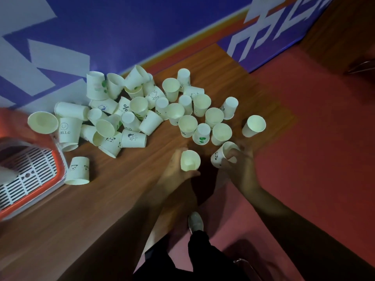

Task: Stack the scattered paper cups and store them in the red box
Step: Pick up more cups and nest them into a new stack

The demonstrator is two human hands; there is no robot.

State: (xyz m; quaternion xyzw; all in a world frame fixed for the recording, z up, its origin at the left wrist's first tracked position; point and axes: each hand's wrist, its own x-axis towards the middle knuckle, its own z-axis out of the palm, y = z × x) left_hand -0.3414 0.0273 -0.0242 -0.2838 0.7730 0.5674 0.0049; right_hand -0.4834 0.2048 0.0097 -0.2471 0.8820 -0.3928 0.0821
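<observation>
Looking down on a wooden table point(91, 209) strewn with white paper cups point(140, 112); some stand upright, some are upside down, others lie on their sides, many heaped against a blue wall point(121, 27). At the table's near edge the left hand point(176, 171) grips a plain cup point(190, 160), mouth up, fingers curled round its side; just beside it the right hand point(241, 165) grips a panda cup point(218, 158), tilted, fingers hooked over its rim; the two held cups do not touch. The heap lies just beyond both hands, which are blurred. The red box point(59, 165), with a white slotted insert, sits at the table's left edge, well apart from the hands; an inverted cup point(78, 171) stands just beside it.
</observation>
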